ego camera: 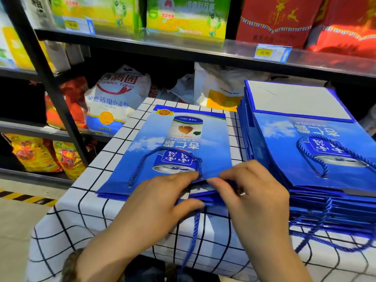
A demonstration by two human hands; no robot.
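A flat blue paper gift bag (168,147) with a drink can printed on it lies on the white checked tablecloth (85,202), its rope handles at the near edge. My left hand (156,202) pinches the bag's open near rim, fingers on top and thumb under. My right hand (250,192) pinches the same rim just to the right, fingertips curled on the upper layer. The two hands almost touch. One blue rope handle (193,231) hangs down over the table's front edge.
A thick stack of the same blue bags (317,151) lies at the right, handles dangling over the edge. Behind the table stand black shelves (183,47) with flour sacks, red packets and boxes. At the left the floor carries a yellow-black stripe (24,198).
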